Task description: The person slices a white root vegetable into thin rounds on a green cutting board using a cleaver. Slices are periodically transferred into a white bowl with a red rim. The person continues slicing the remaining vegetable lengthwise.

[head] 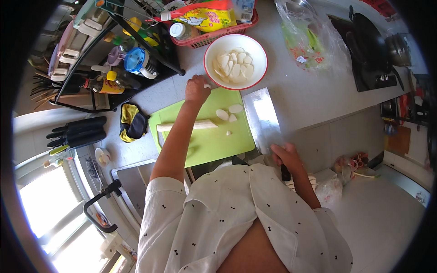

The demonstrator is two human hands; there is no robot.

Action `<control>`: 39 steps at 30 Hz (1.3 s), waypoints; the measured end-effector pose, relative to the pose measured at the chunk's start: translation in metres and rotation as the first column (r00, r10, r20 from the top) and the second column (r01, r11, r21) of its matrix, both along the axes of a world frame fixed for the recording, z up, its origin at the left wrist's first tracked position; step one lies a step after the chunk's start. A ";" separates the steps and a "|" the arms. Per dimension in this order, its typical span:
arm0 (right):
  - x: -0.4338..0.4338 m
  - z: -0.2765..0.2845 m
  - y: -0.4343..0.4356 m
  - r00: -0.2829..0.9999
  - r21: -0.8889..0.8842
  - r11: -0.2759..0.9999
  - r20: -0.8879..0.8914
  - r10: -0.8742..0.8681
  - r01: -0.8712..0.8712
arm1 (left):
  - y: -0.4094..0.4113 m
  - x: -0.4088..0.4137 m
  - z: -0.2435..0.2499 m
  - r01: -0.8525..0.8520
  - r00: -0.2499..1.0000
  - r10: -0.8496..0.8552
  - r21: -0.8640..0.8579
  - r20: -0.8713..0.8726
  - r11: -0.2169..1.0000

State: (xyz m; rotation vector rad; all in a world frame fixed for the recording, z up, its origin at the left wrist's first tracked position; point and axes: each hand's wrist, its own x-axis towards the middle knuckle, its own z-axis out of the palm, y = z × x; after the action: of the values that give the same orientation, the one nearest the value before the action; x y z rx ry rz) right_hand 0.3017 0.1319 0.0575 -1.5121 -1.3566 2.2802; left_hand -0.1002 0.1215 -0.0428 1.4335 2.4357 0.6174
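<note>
My right hand [288,156] grips the dark handle of a Chinese cleaver [261,119], whose broad blade lies along the right edge of a green cutting board [205,150]. Beside the rim of a red-edged white bowl [264,65], my left hand [197,89] is closed with a small white piece [207,86] showing at its fingertips. Pale slices [235,70] of a peeled white root vegetable are in the bowl. A longer peeled length [205,124] lies on the board, partly behind my left forearm. Several loose slices [222,114] rest near its cut end.
Behind the bowl stands a red basket [205,40] of packets and a jar. A black rack [167,65] with bottles is at the back left. A plastic bag [310,44] and a black wok [370,41] are on the right. A sink [136,184] lies at lower left.
</note>
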 end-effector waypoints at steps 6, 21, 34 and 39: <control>-0.002 -0.018 -0.013 0.999 -0.016 0.999 0.012 -0.041 0.041 | -0.006 -0.010 0.013 0.032 0.995 -0.031 -0.015 0.091 0.999; -0.010 -0.039 -0.006 0.999 0.018 0.999 0.002 0.034 -0.034 | -0.065 0.086 0.052 0.281 0.952 -0.260 -0.124 0.161 0.952; -0.027 -0.053 0.013 0.967 0.011 0.968 -0.052 0.251 -0.250 | -0.068 0.096 0.050 0.318 0.897 -0.360 0.189 0.258 0.929; -0.015 -0.044 0.031 0.938 -0.001 0.938 -0.007 0.347 -0.347 | -0.113 0.139 0.075 0.000 0.960 -0.072 0.256 0.271 0.967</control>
State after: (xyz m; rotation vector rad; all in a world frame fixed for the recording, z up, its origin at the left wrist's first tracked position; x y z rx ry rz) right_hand 0.2865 0.1629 0.0132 -1.3524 -1.7417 2.4774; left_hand 0.0385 0.0087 0.0324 1.3683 2.1660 1.0778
